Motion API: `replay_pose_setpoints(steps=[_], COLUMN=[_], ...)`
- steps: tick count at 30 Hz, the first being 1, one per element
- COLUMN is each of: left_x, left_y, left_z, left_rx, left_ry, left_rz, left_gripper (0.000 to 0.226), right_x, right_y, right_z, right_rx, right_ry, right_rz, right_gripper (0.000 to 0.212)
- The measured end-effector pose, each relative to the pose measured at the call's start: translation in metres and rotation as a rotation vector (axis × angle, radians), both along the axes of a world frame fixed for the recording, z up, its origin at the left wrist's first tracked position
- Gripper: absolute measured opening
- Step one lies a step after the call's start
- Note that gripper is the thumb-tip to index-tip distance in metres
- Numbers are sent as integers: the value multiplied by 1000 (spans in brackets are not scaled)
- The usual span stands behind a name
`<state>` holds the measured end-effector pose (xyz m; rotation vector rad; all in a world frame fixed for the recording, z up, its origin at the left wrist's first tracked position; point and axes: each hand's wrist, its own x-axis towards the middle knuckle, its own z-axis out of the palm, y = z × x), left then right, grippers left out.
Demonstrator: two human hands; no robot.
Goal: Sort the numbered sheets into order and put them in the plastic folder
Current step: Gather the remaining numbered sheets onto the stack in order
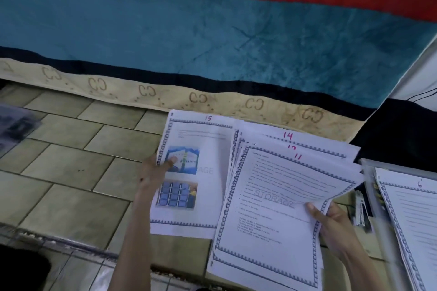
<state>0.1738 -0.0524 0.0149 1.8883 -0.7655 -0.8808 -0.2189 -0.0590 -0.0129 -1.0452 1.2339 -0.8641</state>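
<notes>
Blanket point(212, 42) behind sheets point(272, 196); tiled floor point(71, 160)

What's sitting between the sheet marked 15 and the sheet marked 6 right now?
In the head view, the fanned stack topped by sheet 11, held by the right hand, lies between sheet 15 and sheet 6.

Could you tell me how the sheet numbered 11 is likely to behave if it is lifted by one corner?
Sheet 11 would probably flop: its right edge already curls where the right hand pinches it. It looks thin and light, so it may slide off the sheets beneath.
</notes>
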Motion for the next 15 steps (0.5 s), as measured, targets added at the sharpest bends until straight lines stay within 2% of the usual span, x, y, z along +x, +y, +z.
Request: replay_pose_setpoints(steps=[3, 7, 11, 15], left_x=[8, 5, -15, -61], left_y=[10, 9, 4, 2], left_z=[6, 11, 21, 39], left_rx=[-84, -94, -71, -47], left_ry=[118, 159, 130, 244], left_rz=[-28, -47, -126, -218], left_gripper=[17, 23, 30, 47], right_x=[2, 12, 33, 68], right_y=[-2, -10, -20, -28], right_z=[0, 3, 11, 23], right_rx=[8, 11, 21, -21], right_ry=[-30, -115, -203, -219], right_rz=[24, 51, 76, 56], right_gripper=[91, 79, 99, 85])
